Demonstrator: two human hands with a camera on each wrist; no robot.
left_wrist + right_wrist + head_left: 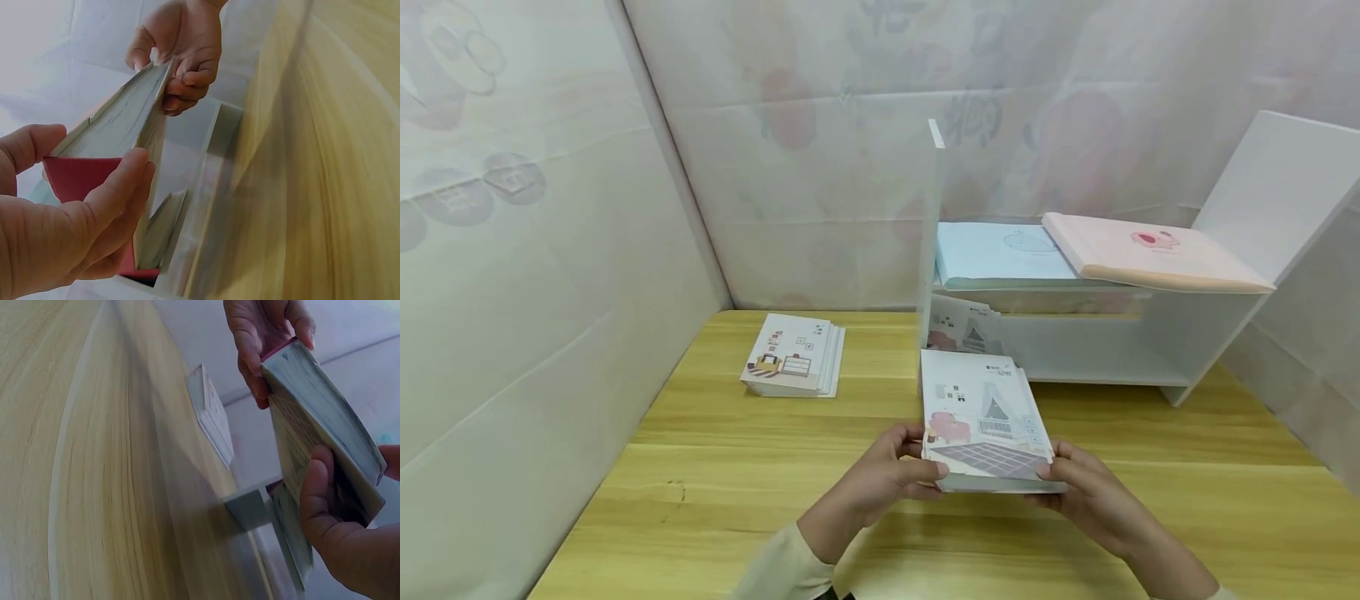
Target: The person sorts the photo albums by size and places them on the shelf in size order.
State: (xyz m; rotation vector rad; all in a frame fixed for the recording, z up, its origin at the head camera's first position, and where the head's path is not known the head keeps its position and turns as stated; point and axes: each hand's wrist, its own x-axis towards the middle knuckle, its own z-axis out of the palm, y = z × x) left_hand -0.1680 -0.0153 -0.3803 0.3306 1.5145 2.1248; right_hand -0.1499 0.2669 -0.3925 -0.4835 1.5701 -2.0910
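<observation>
Both hands grip a thick white book (992,417) by its two near corners, in front of the small shelf. Its cover shows a pink armchair, a tent and a grid rug. My left hand (883,475) has the left corner, thumb on top and fingers beneath. At the opposite corner my right hand (1093,496) pinches the book the same way. The left wrist view shows its red spine (81,178) beside the left hand and the page edges (119,115) between the hands. A similar book (962,325) stands in the shelf's lower left, partly hidden.
A white shelf (1075,348) with tall side panels stands at the back right. On its upper board lie a light blue book (1000,254) and a pink book (1157,250) that overlaps it. A pile of white books (790,354) lies left on the wooden table (700,475).
</observation>
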